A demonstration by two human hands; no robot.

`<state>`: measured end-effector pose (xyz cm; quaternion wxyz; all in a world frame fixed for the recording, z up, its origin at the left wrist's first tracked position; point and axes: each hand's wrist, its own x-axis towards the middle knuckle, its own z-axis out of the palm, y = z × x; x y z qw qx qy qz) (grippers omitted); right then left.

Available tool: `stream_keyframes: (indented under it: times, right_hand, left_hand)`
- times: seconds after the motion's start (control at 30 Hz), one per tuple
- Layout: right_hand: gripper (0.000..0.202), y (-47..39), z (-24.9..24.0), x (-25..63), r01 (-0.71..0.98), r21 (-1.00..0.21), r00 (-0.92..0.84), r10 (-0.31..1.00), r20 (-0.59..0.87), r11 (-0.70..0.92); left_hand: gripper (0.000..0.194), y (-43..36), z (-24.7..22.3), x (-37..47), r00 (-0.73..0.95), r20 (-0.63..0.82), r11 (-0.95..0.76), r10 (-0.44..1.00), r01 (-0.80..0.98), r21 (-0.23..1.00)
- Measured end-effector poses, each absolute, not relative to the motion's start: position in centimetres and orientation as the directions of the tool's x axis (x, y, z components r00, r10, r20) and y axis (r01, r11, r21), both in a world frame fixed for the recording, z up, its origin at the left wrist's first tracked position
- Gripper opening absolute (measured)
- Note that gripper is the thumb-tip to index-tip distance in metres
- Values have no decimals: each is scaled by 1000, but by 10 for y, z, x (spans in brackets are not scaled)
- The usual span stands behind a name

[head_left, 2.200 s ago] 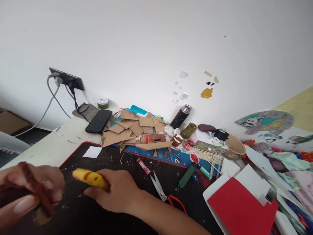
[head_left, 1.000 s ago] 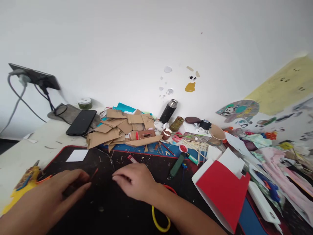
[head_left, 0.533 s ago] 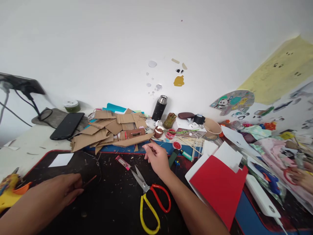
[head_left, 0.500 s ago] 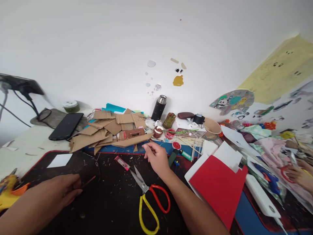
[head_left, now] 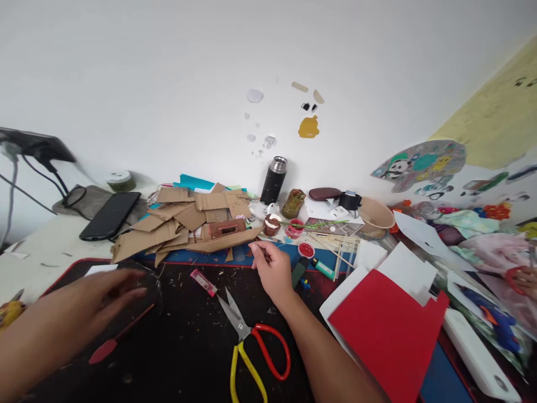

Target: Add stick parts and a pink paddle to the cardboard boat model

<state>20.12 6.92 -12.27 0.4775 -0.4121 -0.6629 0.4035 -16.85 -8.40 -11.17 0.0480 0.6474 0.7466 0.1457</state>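
My left hand [head_left: 104, 302] hovers over the black mat [head_left: 168, 347] at the left, blurred, its fingers apart. Beneath it lies a thin stick with a flat red oval end [head_left: 103, 351]. In the middle my right hand [head_left: 272, 268] has its fingers curled together near the cardboard pieces; whatever is between the fingertips is too small to make out. Scissors with one yellow and one red handle [head_left: 240, 329] lie with blades slightly parted, left of my right forearm. A small pink packet [head_left: 203, 282] sits by their tips.
Cardboard scraps [head_left: 146, 239], a black bottle [head_left: 274, 180] and a red-lidded pot [head_left: 306, 250] line the back. Red paper [head_left: 390, 330] and a white power strip [head_left: 482, 355] are at the right. Another person's hand [head_left: 526, 280] holds red-handled scissors at the right edge.
My left hand has opened and let go of the red-ended stick, which now lies on the mat. My right hand stays in nearly the same place. The view has shifted slightly.
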Motion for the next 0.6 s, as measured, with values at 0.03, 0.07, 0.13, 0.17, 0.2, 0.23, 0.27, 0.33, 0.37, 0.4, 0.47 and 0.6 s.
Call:
stream_keyframes:
  times: [0.03, 0.07, 0.13, 0.17, 0.2, 0.23, 0.27, 0.33, 0.37, 0.4, 0.47, 0.6]
  right_hand:
    - [31, 69, -123, 203, 167, -924, -204, 929, 310, 345]
    - [31, 68, -122, 205, 175, -919, -207, 926, 316, 353]
    - [32, 67, -121, 206, 199, -905, -212, 918, 334, 375]
    - [32, 67, -121, 207, 213, -897, -215, 914, 345, 389]
    - [31, 66, -121, 207, 227, -887, -218, 909, 356, 402]
    - [31, 66, -122, 206, 240, -877, -222, 903, 368, 416]
    - [31, 65, -122, 206, 253, -866, -227, 897, 379, 430]
    - [30, 64, -122, 205, 275, -847, -242, 886, 397, 455]
    - [30, 64, -122, 204, 283, -840, -246, 882, 403, 463]
    - [30, 64, -122, 204, 289, -836, -250, 880, 405, 466]
    - [30, 63, -120, 205, 301, -834, -262, 881, 394, 463]
    - [29, 62, -117, 206, 320, -833, -287, 884, 369, 452]
  left_hand:
    - [59, -72, -101, -157, -128, 136, 88, 982, 960, 266]
    - [67, -59, -92, -145, -102, 176, 57, 979, 967, 247]
    - [80, -29, -79, -123, -9, 232, -41, 973, 977, 210]
    - [82, -15, -77, -114, 37, 239, -83, 970, 979, 186]
    - [84, -1, -76, -107, 82, 239, -123, 968, 979, 160]
    - [88, 12, -78, -102, 129, 225, -163, 966, 977, 141]
    - [94, 24, -81, -99, 161, 223, -193, 961, 973, 128]
    - [104, 41, -91, -95, 188, 224, -218, 956, 969, 118]
    - [106, 46, -96, -94, 196, 223, -226, 955, 968, 114]
    - [106, 51, -100, -93, 202, 220, -230, 954, 967, 110]
    - [100, 55, -108, -94, 214, 215, -240, 953, 965, 102]
    - [88, 58, -114, -96, 226, 222, -253, 948, 962, 102]
